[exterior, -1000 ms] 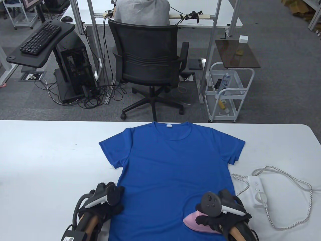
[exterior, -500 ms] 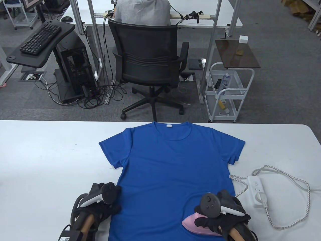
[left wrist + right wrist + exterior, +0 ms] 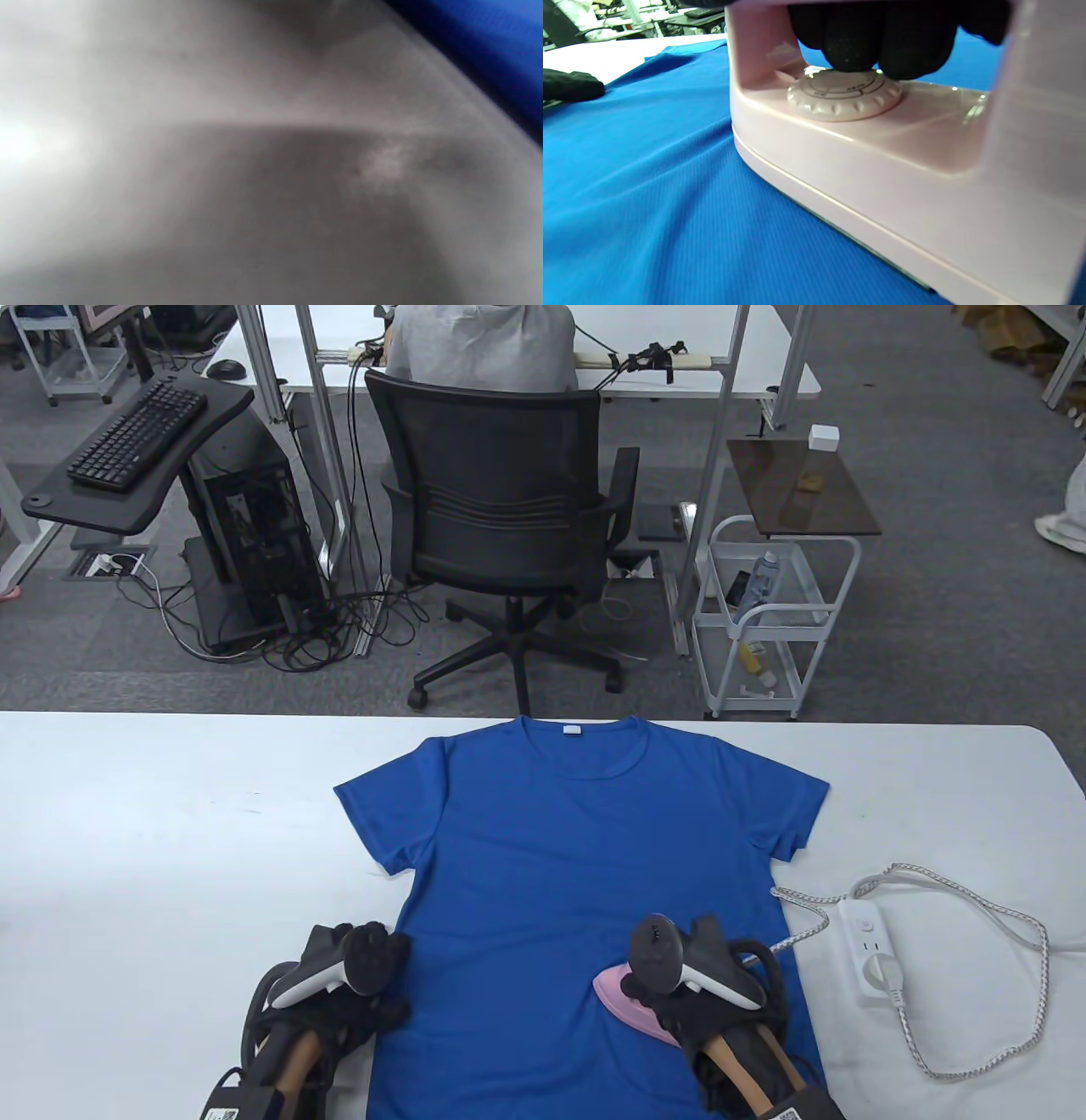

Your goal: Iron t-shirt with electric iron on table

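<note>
A blue t-shirt [image 3: 585, 865] lies flat on the white table [image 3: 153, 831], collar at the far edge. My right hand [image 3: 679, 993] grips the handle of a pink electric iron [image 3: 624, 997] whose soleplate rests on the shirt's lower right part. In the right wrist view my gloved fingers [image 3: 865, 38] wrap the iron's [image 3: 882, 169] handle above its dial, on the blue cloth [image 3: 628, 190]. My left hand [image 3: 356, 984] rests at the shirt's lower left edge, fingers touching the hem. The left wrist view is blurred: grey table and a corner of the blue shirt [image 3: 488, 38].
A white power strip [image 3: 874, 950] lies on the table right of the shirt, with a braided cord [image 3: 976, 984] looping around it and running to the iron. Beyond the table's far edge stand an office chair [image 3: 501, 500] and a white cart [image 3: 772, 619].
My right hand has slid the iron left and farther onto the shirt, toward its middle. The cord has been pulled along. My left hand has barely moved.
</note>
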The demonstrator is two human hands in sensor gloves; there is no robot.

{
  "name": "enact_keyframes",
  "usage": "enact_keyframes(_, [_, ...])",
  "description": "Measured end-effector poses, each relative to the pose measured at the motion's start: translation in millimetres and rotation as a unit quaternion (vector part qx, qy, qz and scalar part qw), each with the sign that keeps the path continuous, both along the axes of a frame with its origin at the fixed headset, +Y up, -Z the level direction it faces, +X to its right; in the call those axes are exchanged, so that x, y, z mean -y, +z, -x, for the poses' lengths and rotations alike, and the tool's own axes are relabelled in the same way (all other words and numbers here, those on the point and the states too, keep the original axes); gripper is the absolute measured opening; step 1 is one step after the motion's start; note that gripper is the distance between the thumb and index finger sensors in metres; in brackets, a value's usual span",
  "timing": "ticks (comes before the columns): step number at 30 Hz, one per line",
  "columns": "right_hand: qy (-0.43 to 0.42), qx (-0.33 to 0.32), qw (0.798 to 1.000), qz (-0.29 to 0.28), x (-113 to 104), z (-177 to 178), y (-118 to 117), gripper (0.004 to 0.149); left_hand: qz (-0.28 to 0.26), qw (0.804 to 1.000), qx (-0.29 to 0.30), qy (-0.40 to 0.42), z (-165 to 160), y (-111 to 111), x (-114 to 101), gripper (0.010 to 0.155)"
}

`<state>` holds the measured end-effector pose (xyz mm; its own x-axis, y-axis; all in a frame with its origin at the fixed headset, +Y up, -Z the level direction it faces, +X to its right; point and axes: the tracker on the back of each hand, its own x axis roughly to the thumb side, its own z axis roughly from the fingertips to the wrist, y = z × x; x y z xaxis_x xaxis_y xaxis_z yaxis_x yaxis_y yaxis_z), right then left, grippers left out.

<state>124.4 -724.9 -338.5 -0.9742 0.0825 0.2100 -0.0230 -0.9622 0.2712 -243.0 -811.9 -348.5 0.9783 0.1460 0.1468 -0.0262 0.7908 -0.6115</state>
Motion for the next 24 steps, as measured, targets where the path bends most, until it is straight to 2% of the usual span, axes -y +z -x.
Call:
enact_keyframes(11, [-0.015, -0.01, 1.0, -0.012, 2.3, 0.9, -1.1, 0.069, -0.003, 1.0, 0.003, -0.002, 0.2, 0.2, 0.1, 0.081])
enact_keyframes(24, [-0.025, -0.127, 0.99, 0.058, -2.5, 6.8, 30.8, 0.068, -0.006, 1.0, 0.005, -0.005, -0.1, 0.6, 0.2, 0.08])
